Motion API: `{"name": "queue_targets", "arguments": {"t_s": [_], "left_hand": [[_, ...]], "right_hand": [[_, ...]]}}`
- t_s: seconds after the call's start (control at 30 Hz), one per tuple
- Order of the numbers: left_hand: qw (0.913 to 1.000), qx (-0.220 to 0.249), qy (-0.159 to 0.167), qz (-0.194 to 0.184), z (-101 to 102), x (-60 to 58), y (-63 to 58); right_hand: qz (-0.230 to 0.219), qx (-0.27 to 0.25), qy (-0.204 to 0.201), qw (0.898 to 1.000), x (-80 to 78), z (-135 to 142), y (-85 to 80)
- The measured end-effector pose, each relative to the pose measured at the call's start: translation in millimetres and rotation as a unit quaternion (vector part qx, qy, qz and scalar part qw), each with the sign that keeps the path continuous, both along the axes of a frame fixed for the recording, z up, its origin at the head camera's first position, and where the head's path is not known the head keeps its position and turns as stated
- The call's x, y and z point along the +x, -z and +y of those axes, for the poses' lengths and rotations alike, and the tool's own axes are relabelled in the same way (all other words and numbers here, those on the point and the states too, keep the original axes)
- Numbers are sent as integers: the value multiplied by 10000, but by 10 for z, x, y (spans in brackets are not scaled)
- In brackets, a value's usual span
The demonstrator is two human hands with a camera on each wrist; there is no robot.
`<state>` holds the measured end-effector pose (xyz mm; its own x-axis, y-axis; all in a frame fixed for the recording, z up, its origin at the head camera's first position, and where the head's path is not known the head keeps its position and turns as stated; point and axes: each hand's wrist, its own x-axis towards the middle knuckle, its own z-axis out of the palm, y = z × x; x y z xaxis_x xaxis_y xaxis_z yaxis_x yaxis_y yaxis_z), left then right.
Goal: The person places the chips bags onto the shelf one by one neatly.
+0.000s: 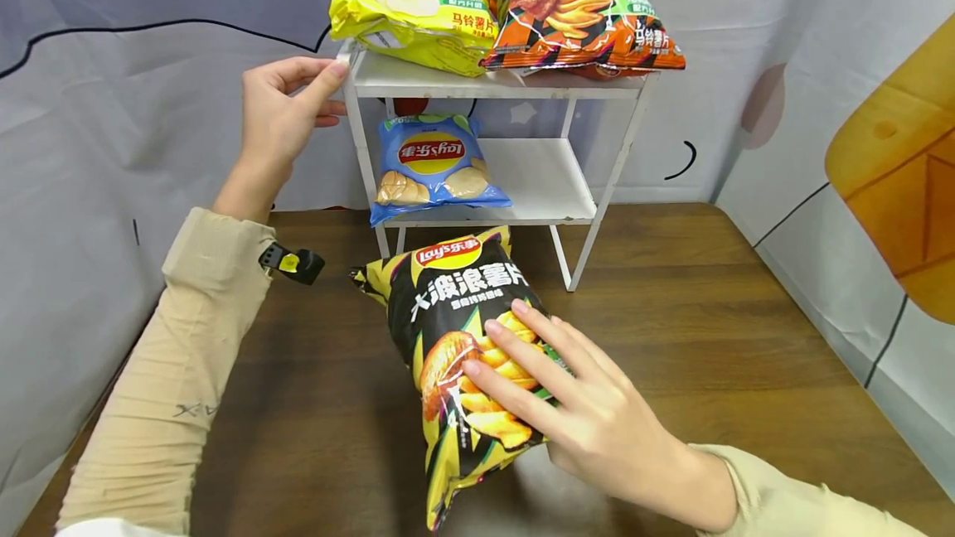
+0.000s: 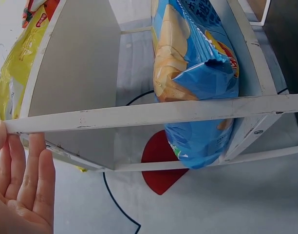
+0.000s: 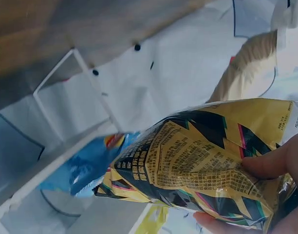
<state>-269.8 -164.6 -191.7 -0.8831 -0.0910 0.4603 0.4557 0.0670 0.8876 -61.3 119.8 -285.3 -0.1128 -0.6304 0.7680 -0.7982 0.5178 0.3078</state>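
My right hand [image 1: 604,413] holds a black and yellow chip bag [image 1: 462,297] above the table, fingers spread over its front; in the right wrist view the thumb [image 3: 268,163] presses its printed back. With thumb and fingertips my left hand [image 1: 287,106] pinches the top left corner of a white two-tier rack [image 1: 507,88]. A blue chip bag [image 1: 433,164] sits on the rack's lower shelf, at the left. On the top shelf lie a yellow chip bag [image 1: 418,11] and, right of it, an orange and black chip bag [image 1: 585,19].
The rack stands at the back of a brown wooden table [image 1: 671,313]. Patterned fabric [image 1: 149,114] hangs behind and along the sides. A black strap device [image 1: 291,262] is on the left wrist. Bare lower shelf surface [image 1: 537,176] shows right of the blue bag.
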Motion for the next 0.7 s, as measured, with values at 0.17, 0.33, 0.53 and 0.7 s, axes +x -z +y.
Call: {"name": "queue_targets", "arguments": {"t_s": [0.17, 0.33, 0.53, 0.7], "left_hand": [[9999, -102, -23, 12, -4, -11, -6], [10000, 1, 62, -24, -6, -15, -5], [10000, -59, 27, -24, -4, -10, 1], [10000, -84, 12, -27, -8, -10, 4]], "right_hand": [[-71, -327, 122, 9994, -109, 72, -53], [-123, -549, 341, 9978, -237, 150, -93], [-232, -677, 470, 9963, -311, 249, -176], [-343, -909, 581, 9936, -401, 314, -245]]}}
